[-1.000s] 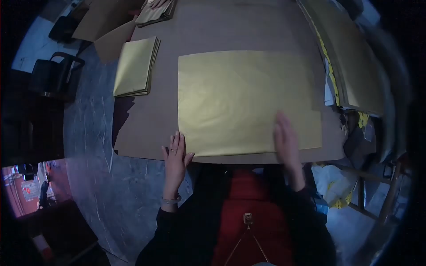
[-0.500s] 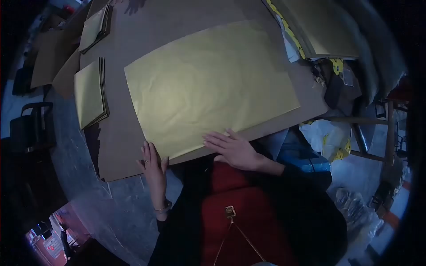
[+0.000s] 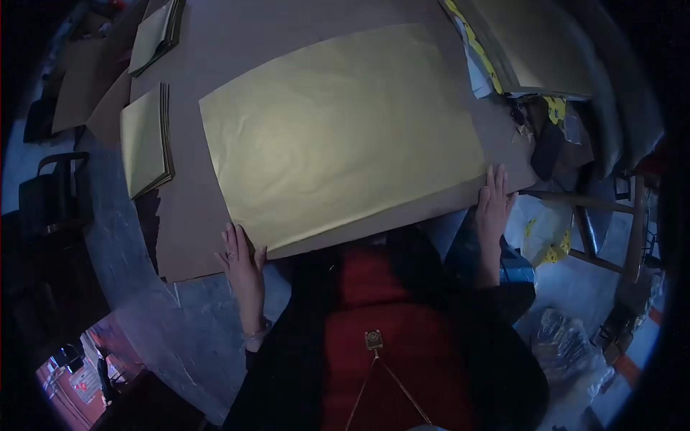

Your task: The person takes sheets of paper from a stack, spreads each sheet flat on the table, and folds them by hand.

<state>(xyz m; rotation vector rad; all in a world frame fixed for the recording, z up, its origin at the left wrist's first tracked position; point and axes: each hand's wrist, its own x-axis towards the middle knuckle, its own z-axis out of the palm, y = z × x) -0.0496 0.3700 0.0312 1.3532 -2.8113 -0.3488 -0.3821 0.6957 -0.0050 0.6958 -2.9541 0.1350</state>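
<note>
A large gold sheet (image 3: 338, 129) lies flat on the brown cardboard-covered table (image 3: 208, 251). At its near left corner rests my left hand (image 3: 243, 262), fingers apart, with a ring and a bracelet on it. My right hand (image 3: 493, 205) touches the near right corner of the sheet, its fingers extended and a little spread. Neither hand is closed around anything. The sheet shows faint creases, and its near edge runs between my two hands.
Two folded gold stacks (image 3: 146, 144) (image 3: 153, 37) lie along the table's left side. A thick pile of large sheets (image 3: 543, 50) stands at the right. Beyond the left edge are a black chair (image 3: 57, 190) and cardboard flaps (image 3: 90, 86). Clear plastic wrap (image 3: 568, 352) lies at lower right.
The view has turned, so the table appears tilted. My right hand has swept left along the sheet's near edge, then moved right to its near right corner. My left hand stays at the left corner.
</note>
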